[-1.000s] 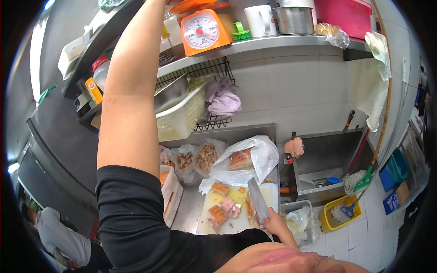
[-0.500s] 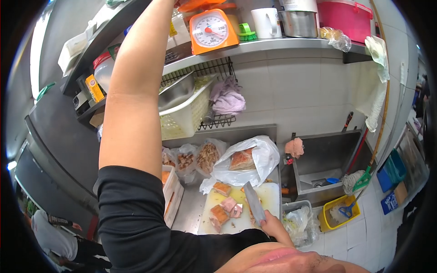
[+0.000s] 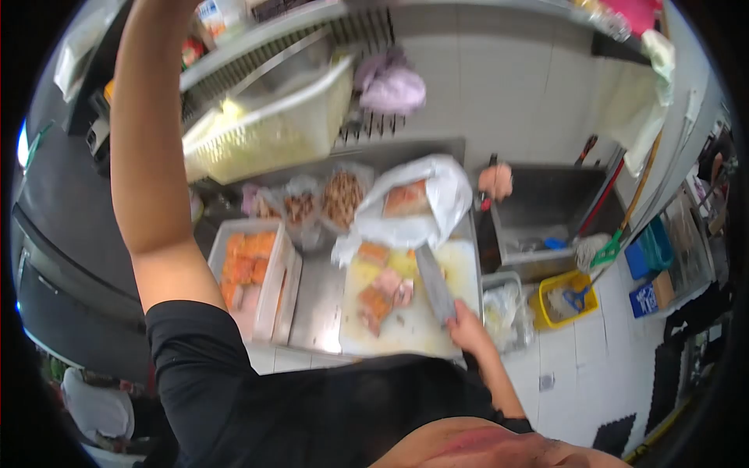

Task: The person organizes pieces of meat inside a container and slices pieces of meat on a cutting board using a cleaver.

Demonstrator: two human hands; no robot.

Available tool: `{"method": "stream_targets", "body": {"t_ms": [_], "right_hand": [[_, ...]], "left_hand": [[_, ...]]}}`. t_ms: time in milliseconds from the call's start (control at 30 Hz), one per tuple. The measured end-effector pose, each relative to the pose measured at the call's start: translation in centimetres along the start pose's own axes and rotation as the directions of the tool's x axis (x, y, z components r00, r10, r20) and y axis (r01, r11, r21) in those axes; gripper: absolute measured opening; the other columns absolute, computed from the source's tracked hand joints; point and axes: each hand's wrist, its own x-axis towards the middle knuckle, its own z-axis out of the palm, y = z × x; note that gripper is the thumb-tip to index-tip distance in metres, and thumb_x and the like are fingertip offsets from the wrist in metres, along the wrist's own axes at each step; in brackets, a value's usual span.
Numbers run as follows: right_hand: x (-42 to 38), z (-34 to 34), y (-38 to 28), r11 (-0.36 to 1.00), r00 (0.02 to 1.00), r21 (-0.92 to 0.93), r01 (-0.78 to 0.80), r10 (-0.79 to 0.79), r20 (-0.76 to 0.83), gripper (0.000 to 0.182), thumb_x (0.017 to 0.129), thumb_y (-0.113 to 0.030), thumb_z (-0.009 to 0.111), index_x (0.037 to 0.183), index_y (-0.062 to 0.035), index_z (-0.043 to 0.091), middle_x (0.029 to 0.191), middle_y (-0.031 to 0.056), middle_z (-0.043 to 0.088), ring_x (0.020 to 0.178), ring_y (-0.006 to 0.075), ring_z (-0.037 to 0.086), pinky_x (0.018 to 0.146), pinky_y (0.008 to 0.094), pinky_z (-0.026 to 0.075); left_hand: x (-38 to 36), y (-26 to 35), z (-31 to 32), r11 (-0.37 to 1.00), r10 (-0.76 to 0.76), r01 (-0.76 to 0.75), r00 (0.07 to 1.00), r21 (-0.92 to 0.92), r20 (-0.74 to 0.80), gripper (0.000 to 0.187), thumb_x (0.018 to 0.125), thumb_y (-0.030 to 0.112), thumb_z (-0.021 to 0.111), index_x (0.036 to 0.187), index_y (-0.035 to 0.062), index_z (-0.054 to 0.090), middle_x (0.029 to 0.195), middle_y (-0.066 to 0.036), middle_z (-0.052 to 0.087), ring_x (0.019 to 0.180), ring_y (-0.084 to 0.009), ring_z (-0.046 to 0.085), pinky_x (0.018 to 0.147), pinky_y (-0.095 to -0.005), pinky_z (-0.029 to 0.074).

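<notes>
My right hand (image 3: 466, 326) is closed round the handle of a cleaver (image 3: 434, 287). The wide grey blade lies over the right part of a white cutting board (image 3: 460, 265). Left of the blade are several chunks of meat with browned skin (image 3: 376, 300) and a paler piece (image 3: 388, 281). Behind the board, an open white plastic bag (image 3: 449, 183) holds a larger slab of meat (image 3: 407, 199). My left arm stretches up toward the shelf, and the hand is cut off by the top edge of the view.
A white tub (image 3: 290, 269) with orange-brown meat pieces stands left of the board. Clear bags of chopped pieces (image 3: 343, 199) line the back. Above hangs a cream basket (image 3: 312, 140); right are a metal sink (image 3: 546, 199) and a yellow bucket (image 3: 544, 304).
The view has tilted down, and the scale and mugs on the shelf have left it. My left arm has shifted left in the view. The cleaver stays in my right hand over the board.
</notes>
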Motion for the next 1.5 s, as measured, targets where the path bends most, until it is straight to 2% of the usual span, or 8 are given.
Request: {"method": "stream_targets", "body": {"t_ms": [67, 133, 200, 400, 633, 800, 867, 1500], "right_hand": [[0.9, 0.7, -0.1, 0.998, 0.999, -0.033, 0.046, -0.046, 0.001, 0.052, 0.090, -0.010, 0.059, 0.140, -0.0043, 0.046, 0.123, 0.0302, 0.058, 0.117, 0.0472, 0.056, 0.100, 0.0503, 0.046], [1.4, 1.0, -0.7, 0.993, 0.994, -0.041, 0.110, -0.108, 0.035, 0.052, 0.091, -0.010, 0.059, 0.140, -0.0051, 0.046, 0.119, 0.0302, 0.060, 0.115, 0.0468, 0.057, 0.098, 0.0506, 0.046], [1.4, 1.2, -2.7, 0.983, 0.984, -0.057, 0.174, -0.172, 0.041, 0.048, 0.091, -0.010, 0.059, 0.137, -0.0051, 0.047, 0.113, 0.0300, 0.063, 0.110, 0.0467, 0.059, 0.094, 0.0507, 0.048], [2.6, 4.5, -6.4, 0.991, 0.965, -0.069, 0.114, -0.094, 0.247, 0.033, 0.091, -0.013, 0.059, 0.121, -0.0012, 0.049, 0.101, 0.0300, 0.065, 0.095, 0.0471, 0.063, 0.081, 0.0509, 0.049], [2.8, 10.7, -8.8, 0.980, 0.917, -0.182, 0.075, 0.004, 0.400, 0.033, 0.090, -0.010, 0.056, 0.121, -0.0019, 0.046, 0.087, 0.0304, 0.066, 0.085, 0.0508, 0.062, 0.075, 0.0578, 0.047], [2.0, 12.0, -8.4, 0.959, 0.914, -0.261, 0.110, 0.006, 0.405, 0.034, 0.086, -0.006, 0.054, 0.118, 0.0003, 0.047, 0.082, 0.0283, 0.067, 0.080, 0.0468, 0.067, 0.072, 0.0575, 0.051], [1.3, 11.8, -8.6, 0.935, 0.910, -0.316, 0.162, -0.018, 0.413, 0.033, 0.086, -0.007, 0.053, 0.117, 0.0002, 0.047, 0.079, 0.0262, 0.068, 0.076, 0.0455, 0.067, 0.069, 0.0568, 0.052], [0.2, 11.3, -10.5, 0.890, 0.813, -0.432, 0.147, 0.141, 0.566, 0.031, 0.086, 0.000, 0.048, 0.117, 0.0036, 0.046, 0.080, 0.0267, 0.067, 0.074, 0.0442, 0.067, 0.066, 0.0546, 0.052]], "left_hand": [[-9.7, -6.1, -0.8, 0.662, 0.021, -0.083, 0.996, 0.745, 0.092, 0.029, 0.093, 0.007, 0.060, 0.122, 0.0053, 0.062, 0.109, -0.005, 0.069, 0.095, -0.0145, 0.065, 0.090, -0.0308, 0.052], [-21.1, -1.2, 8.4, 0.860, -0.395, 0.385, 0.918, -0.333, 0.043, 0.057, 0.080, 0.026, 0.076, 0.126, -0.0008, 0.057, 0.131, -0.019, 0.058, 0.118, -0.0269, 0.063, 0.095, -0.0416, 0.055], [-29.1, -3.1, 10.8, 0.869, -0.478, 0.493, 0.860, -0.048, 0.176, 0.068, 0.077, 0.019, 0.070, 0.140, 0.0021, 0.054, 0.136, -0.015, 0.053, 0.128, -0.0264, 0.052, 0.111, -0.0392, 0.039], [-55.0, -10.4, 23.1, 0.141, -0.945, 0.935, 0.225, 0.326, -0.236, 0.065, 0.075, 0.028, 0.076, 0.136, 0.0116, 0.060, 0.108, -0.022, 0.051, 0.104, -0.0364, 0.052, 0.094, -0.0391, 0.048], [-55.7, -8.3, 26.1, -0.102, -0.989, 0.955, -0.066, 0.279, -0.135, 0.100, 0.067, 0.048, 0.086, 0.144, 0.0007, 0.043, 0.135, -0.030, 0.034, 0.128, -0.0482, 0.043, 0.101, -0.0462, 0.049], [-56.4, -7.8, 26.5, -0.045, -0.999, 0.857, -0.025, 0.513, -0.045, 0.099, 0.064, 0.040, 0.089, 0.138, -0.0038, 0.042, 0.139, -0.031, 0.035, 0.124, -0.0474, 0.048, 0.102, -0.0467, 0.048], [-57.4, -8.2, 27.1, 0.112, -0.975, 0.807, 0.203, 0.580, -0.094, 0.087, 0.064, 0.025, 0.086, 0.134, -0.0038, 0.044, 0.129, -0.027, 0.047, 0.114, -0.0450, 0.052, 0.097, -0.0460, 0.048], [-58.0, -9.5, 28.3, 0.118, -0.973, 0.813, 0.209, 0.570, -0.096, 0.056, 0.069, 0.015, 0.075, 0.115, -0.0043, 0.049, 0.106, -0.023, 0.056, 0.098, -0.0433, 0.055, 0.087, -0.0501, 0.048]]}}
